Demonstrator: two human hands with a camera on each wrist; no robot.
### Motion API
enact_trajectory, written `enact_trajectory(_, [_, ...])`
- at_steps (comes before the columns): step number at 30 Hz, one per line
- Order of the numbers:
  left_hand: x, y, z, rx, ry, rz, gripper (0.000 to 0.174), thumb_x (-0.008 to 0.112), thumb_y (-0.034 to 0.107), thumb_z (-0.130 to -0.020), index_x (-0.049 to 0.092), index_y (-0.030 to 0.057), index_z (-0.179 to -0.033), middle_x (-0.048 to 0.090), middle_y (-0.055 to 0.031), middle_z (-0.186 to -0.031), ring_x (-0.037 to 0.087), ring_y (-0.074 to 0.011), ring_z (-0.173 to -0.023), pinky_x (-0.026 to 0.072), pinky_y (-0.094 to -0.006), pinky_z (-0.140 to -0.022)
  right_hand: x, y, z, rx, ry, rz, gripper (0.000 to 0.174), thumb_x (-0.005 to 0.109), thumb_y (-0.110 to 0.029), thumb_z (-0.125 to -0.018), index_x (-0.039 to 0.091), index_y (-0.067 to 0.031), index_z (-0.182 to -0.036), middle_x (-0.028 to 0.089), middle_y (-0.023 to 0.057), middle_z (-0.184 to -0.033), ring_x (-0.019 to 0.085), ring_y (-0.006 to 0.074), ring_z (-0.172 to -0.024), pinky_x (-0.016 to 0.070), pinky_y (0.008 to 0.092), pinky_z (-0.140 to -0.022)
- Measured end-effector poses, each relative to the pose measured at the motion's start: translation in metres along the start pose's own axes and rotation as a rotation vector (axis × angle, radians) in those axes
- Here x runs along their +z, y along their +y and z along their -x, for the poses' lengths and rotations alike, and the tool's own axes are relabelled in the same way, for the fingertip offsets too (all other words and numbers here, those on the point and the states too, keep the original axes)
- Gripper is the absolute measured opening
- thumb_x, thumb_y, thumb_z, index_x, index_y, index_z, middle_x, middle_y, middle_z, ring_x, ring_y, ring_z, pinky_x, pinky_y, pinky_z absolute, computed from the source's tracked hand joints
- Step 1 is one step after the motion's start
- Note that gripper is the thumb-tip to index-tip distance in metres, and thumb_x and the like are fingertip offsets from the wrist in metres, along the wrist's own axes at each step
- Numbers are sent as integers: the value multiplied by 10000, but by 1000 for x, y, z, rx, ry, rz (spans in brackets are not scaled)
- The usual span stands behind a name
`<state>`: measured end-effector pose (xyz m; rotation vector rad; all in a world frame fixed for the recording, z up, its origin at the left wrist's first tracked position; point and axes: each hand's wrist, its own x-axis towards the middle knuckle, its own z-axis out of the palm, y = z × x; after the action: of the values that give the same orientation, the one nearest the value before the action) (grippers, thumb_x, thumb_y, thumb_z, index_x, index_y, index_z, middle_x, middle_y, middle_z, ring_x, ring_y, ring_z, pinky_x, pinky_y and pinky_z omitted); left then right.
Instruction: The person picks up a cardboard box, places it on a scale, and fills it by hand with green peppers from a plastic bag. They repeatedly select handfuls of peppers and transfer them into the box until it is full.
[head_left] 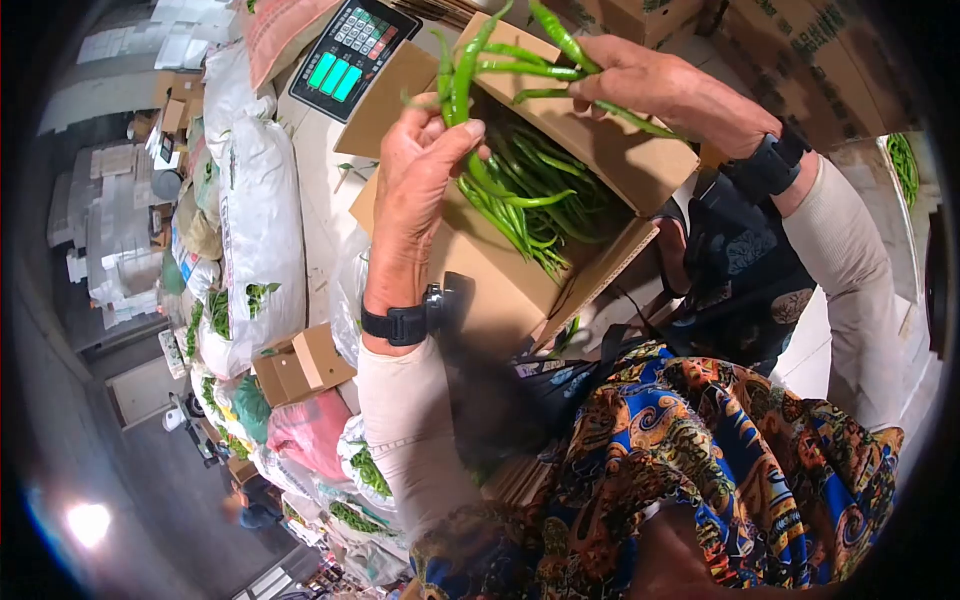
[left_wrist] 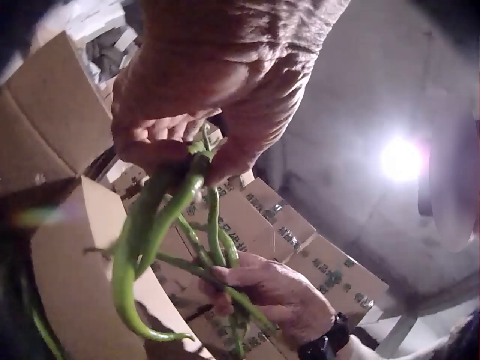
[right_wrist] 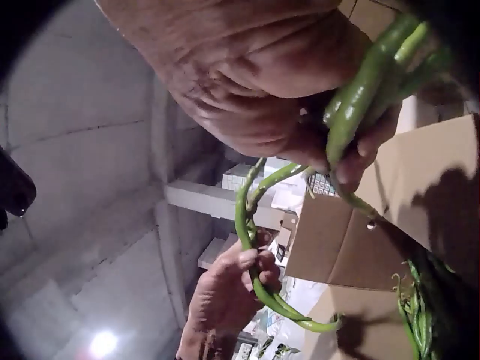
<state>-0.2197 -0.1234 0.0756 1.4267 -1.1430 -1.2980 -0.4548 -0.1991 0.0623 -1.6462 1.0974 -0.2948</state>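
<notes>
Over an open cardboard box (head_left: 520, 270) both hands hold long green chili peppers. The left hand (head_left: 412, 170) pinches a few peppers (head_left: 463, 85) between thumb and curled fingers, their ends sticking out above and below the grip. On the other side, the right hand (head_left: 650, 85) grips several more peppers (head_left: 530, 66), which point toward the left hand. A pile of green peppers (head_left: 540, 175) lies inside the box beneath them. In the left wrist view, curved peppers (left_wrist: 154, 232) hang below the left hand. The right wrist view has thick peppers (right_wrist: 367, 90) at the right hand's fingers.
A digital scale (head_left: 345, 60) with lit green displays stands beyond the box. White sacks (head_left: 262, 240) line the left side, with a small cardboard box (head_left: 303, 364) near them. Printed cartons (head_left: 815, 60) are stacked at upper right. The box's raised flaps (head_left: 590, 120) surround its opening.
</notes>
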Motion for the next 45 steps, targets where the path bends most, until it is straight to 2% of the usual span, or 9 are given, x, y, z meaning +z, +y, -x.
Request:
enact_trajectory(3, [-17,0,-2,139,203,-339,286,628,89,-819,530,-9,-1069,581,-46,-765,587,-118,-657,398,-198,-541,3,15,1,-132,110,-48,353,551,-194,-841,554,-30,-1153,616,72,-824,570,157,-714,460,312,-668])
enact_trajectory(6, [-40,2,-4,96,355,-108,283,606,63,-806,527,-14,-1067,573,-54,-759,589,-128,-651,394,-193,-498,4,21,-4,-122,133,-72,312,553,-184,-859,552,-16,-1122,622,63,-805,562,133,-690,459,293,-636])
enact_trajectory(16, [-45,-61,2,-303,76,-106,422,614,103,-817,467,-31,-1190,592,-78,-795,617,-162,-663,412,-183,-449,-11,30,-21,-279,-87,-595,224,588,-161,-908,581,-4,-1067,639,37,-880,570,82,-733,479,214,-629])
enact_trajectory(20, [-49,-87,-3,-145,79,-1045,644,658,280,-836,387,-45,-1320,614,-129,-1032,636,-200,-839,488,-226,-556,-6,11,-8,-164,-169,-741,231,605,-131,-896,567,5,-1078,652,77,-933,606,99,-775,516,214,-724])
enact_trajectory(26, [9,-17,9,-87,15,151,471,636,374,-887,523,23,-1179,601,-60,-1006,569,-91,-819,390,-165,-578,16,8,-15,-198,-336,-810,287,622,-123,-884,563,6,-1134,664,75,-969,625,112,-795,522,244,-753])
enact_trajectory(31, [23,-13,-3,-71,-22,370,220,650,241,-890,580,46,-966,568,-9,-775,427,-35,-559,346,-158,-450,35,2,-12,-156,-413,-727,260,640,-155,-874,604,13,-1069,669,83,-962,629,127,-801,513,256,-733])
enact_trajectory(38, [25,-17,-4,-58,-60,394,149,662,140,-859,597,27,-932,598,-4,-776,457,-39,-571,411,-173,-498,35,1,-7,-13,-595,-826,246,581,-162,-911,612,20,-1073,666,98,-991,635,169,-874,504,291,-809])
enact_trajectory(44, [36,-13,-3,-28,-6,473,226,682,128,-843,544,53,-1005,567,18,-807,466,-51,-640,415,-204,-573,55,4,-13,-134,-254,-557,220,543,-171,-937,565,-3,-1077,626,19,-826,572,83,-825,480,267,-743])
enact_trajectory(45, [39,-13,-4,-7,-4,499,242,689,129,-838,535,58,-1011,563,17,-819,472,-54,-665,415,-211,-594,49,6,-18,-223,-166,-147,230,560,-120,-896,519,2,-1087,639,72,-805,616,177,-824,486,335,-725])
